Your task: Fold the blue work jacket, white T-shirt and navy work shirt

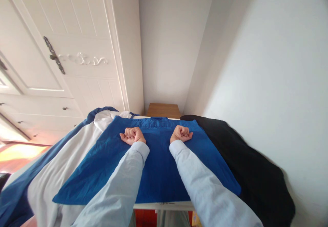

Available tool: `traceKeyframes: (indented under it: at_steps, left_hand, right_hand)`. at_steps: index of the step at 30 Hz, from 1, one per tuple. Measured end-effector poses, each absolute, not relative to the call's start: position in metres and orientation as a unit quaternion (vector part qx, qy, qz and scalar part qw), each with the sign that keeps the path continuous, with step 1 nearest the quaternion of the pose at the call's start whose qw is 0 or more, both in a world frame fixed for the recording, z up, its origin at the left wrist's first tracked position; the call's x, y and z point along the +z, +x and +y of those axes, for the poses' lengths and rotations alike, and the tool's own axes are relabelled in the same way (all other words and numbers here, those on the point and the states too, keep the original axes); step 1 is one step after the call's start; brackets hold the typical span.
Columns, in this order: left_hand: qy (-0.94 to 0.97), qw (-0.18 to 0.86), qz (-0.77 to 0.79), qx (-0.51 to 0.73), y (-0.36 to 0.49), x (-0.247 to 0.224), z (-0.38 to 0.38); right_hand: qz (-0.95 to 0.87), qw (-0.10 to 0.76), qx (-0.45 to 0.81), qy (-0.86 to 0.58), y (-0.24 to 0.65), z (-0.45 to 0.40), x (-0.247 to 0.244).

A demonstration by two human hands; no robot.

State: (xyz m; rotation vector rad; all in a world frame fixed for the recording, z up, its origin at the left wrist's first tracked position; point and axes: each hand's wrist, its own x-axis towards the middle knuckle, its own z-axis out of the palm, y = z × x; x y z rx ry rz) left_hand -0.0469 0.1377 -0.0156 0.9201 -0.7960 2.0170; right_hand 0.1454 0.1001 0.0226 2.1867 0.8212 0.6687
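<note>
A blue skirt (pixel 159 165) lies spread flat, its gathered waistband at the far edge and its wide hem towards me. Over its left upper part, my left hand (pixel 132 136) is curled into a fist, palm side up, thumb pointing outward to the left. My right hand (pixel 181 133) mirrors it over the right upper part, also a fist with the thumb outward to the right. Nothing shows in either hand. Whether the knuckles touch the fabric I cannot tell. Light blue sleeves cover both forearms.
White and dark blue clothing (pixel 43 175) is heaped at the left, and a black garment (pixel 230 158) drapes at the right. A white table edge (pixel 164 206) shows below the hem. Behind stands a wooden box-like piece (pixel 164 110). A white wardrobe (pixel 84 42) and a wall (pixel 269 66) flank the spot.
</note>
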Motion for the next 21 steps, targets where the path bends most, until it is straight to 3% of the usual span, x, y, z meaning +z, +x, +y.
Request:
traceKeyframes:
  at_steps: [21]
  left_hand:
    - [0.268, 0.415, -0.381, 0.782, -0.0391, -0.0191, 0.1467]
  right_hand:
    - [0.323, 0.351, 0.245, 0.844, 0.1420, 0.0931, 0.0322]
